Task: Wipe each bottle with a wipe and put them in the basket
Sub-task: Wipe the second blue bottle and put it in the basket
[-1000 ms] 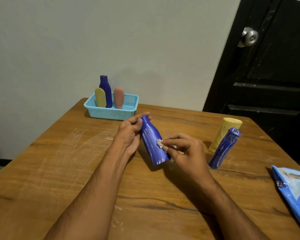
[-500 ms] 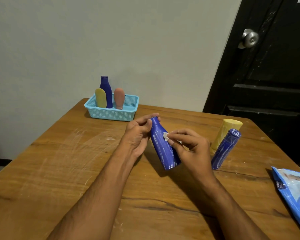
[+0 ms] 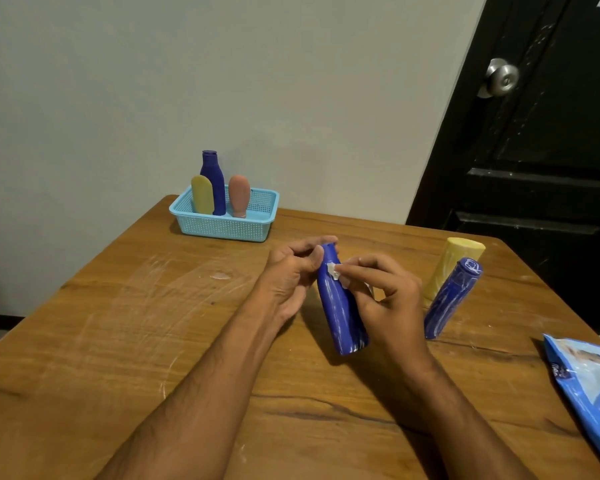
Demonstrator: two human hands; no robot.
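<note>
Bottles: three in basket [image 3: 229, 230], two on table, one blue bottle [image 3: 343, 317] gripped by left hand [image 3: 291, 271]; right hand [image 3: 385, 299] pinches wipe [image 3: 334, 270].

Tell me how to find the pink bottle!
Look at the light blue plastic mesh basket at the wooden table's far edge by the wall. Three bottles stand in it; the rounded salmon-pink bottle is rightmost, beside the tall dark blue bottle and the yellow bottle.

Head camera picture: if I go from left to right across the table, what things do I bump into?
Basket with three bottles → left hand → blue bottle being wiped → right hand with the wipe → yellow bottle and second blue bottle, overlapping → wipes pack.
</note>
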